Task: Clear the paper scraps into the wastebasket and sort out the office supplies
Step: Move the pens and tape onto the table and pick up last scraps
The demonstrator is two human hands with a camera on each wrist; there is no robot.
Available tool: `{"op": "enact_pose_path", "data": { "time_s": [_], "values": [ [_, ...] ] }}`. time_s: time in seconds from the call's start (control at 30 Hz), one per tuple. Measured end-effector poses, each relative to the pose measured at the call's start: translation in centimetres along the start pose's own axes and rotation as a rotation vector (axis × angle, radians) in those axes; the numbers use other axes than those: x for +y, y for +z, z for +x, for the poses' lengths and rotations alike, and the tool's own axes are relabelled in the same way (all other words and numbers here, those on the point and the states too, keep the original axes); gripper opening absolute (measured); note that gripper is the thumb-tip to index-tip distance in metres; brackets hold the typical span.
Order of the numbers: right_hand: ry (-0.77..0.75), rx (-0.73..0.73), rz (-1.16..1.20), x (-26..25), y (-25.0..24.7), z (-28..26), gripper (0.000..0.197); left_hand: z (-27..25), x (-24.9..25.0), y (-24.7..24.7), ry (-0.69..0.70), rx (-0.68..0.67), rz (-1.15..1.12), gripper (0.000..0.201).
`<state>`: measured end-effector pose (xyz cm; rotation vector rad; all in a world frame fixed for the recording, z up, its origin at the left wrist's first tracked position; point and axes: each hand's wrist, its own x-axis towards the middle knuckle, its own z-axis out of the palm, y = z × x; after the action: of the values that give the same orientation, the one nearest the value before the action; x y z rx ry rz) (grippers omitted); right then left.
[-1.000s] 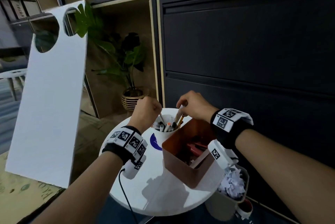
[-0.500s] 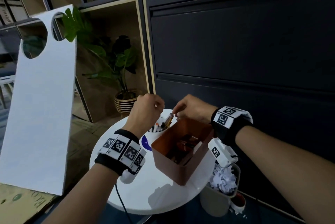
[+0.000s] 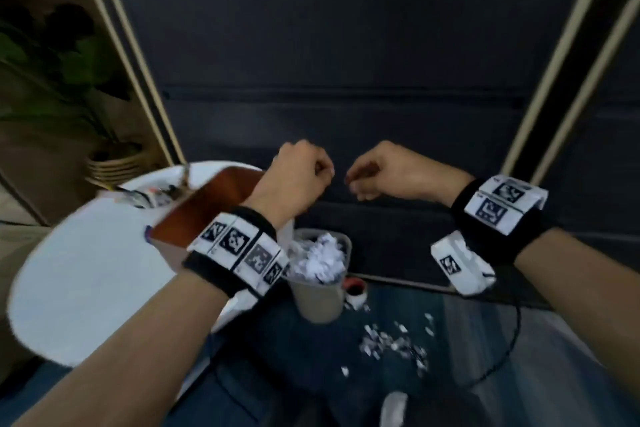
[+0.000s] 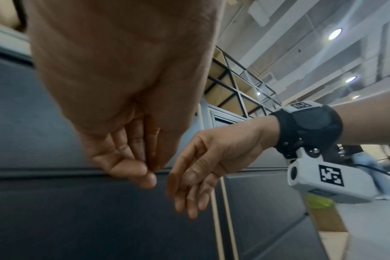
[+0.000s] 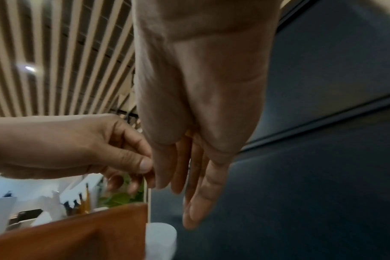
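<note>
The wastebasket is standing on the dark floor just beside the round white worktop, and crumpled paper is filling it to the rim. More paper scraps are lying scattered on the floor to its right, with a small red-and-white roll touching its far side. On the worktop a brown box is sitting near the edge closest to the basket, and behind it a white cup of pens is standing, blurred.

We are facing dark cabinet fronts; a potted plant is sitting in a wooden shelf bay to the left.

We are holding both hands up in front of the cabinet, near each other but apart. Our left hand is curling its fingers, thumb pressing against the forefinger; the right wrist view shows nothing clearly in that grip. Our right hand is hanging with fingers loosely extended downward, its grip holding nothing.
</note>
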<state>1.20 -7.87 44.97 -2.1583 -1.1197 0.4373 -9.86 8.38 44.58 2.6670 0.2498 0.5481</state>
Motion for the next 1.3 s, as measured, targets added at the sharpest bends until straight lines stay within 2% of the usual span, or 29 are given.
{"op": "enact_pose_path", "data": {
  "time_s": [0.1, 0.23, 0.33, 0.43, 0.57, 0.7, 0.73, 0.77, 0.83, 0.87, 0.93, 1.0, 1.07, 1.17, 1.3],
  "values": [
    [0.155, -0.073, 0.095, 7.0, 0.1, -2.5, 0.008, 0.8, 2.8, 7.4, 0.005, -0.189, -0.050, 0.010],
    [0.391, -0.170, 0.143, 17.3, 4.3, -4.1, 0.010, 0.9, 2.8, 18.7, -0.054, -0.438, -0.062, 0.008],
    [0.523, -0.282, 0.163, 25.0, 9.4, -4.8, 0.013, 0.2, -0.5, 26.8, -0.121, -0.610, -0.028, 0.016],
    [0.646, -0.370, 0.213, 31.9, 15.0, -5.2, 0.013, -1.3, -5.1, 33.6, -0.196, -0.704, -0.001, 0.017],
    [0.747, -0.377, 0.181, 39.4, 22.2, -4.8, 0.025, -4.2, -10.9, 42.1, -0.237, -0.813, -0.020, 0.019],
    [0.670, -0.348, 0.006, 45.3, 28.4, -2.8, 0.017, -7.0, -15.4, 50.0, -0.234, -0.826, -0.047, 0.018],
    [0.637, -0.325, -0.021, 46.4, 29.6, -2.3, 0.025, -7.5, -16.2, 51.5, -0.227, -0.825, -0.050, 0.015],
    [0.615, -0.306, -0.035, 47.5, 30.8, -1.8, 0.042, -8.1, -16.7, 52.7, -0.221, -0.830, -0.033, 0.010],
    [0.563, -0.289, -0.088, 48.6, 32.4, -0.8, 0.065, -9.3, -18.0, 55.3, -0.227, -0.835, 0.010, 0.028],
    [0.531, -0.311, -0.138, 49.2, 33.3, -0.4, 0.069, -9.9, -18.5, 56.4, -0.223, -0.830, 0.011, 0.036],
    [0.471, -0.365, -0.244, 49.8, 34.7, -0.1, 0.072, -11.1, -19.0, 57.6, -0.193, -0.812, 0.029, 0.038],
    [0.442, -0.377, -0.320, 50.6, 36.0, -0.5, 0.066, -12.0, -19.3, 58.4, -0.165, -0.800, 0.040, 0.035],
    [0.430, -0.322, -0.339, 51.0, 37.0, -1.4, 0.051, -12.6, -19.7, 58.7, -0.139, -0.777, 0.055, 0.029],
    [0.466, -0.229, -0.267, 50.9, 37.3, -2.6, 0.025, -12.9, -19.9, 58.9, -0.103, -0.746, 0.057, 0.015],
    [0.508, -0.124, -0.144, 51.1, 37.5, -4.0, 0.012, -13.5, -20.1, 59.2, -0.129, -0.664, -0.013, 0.007]
  ]
}}
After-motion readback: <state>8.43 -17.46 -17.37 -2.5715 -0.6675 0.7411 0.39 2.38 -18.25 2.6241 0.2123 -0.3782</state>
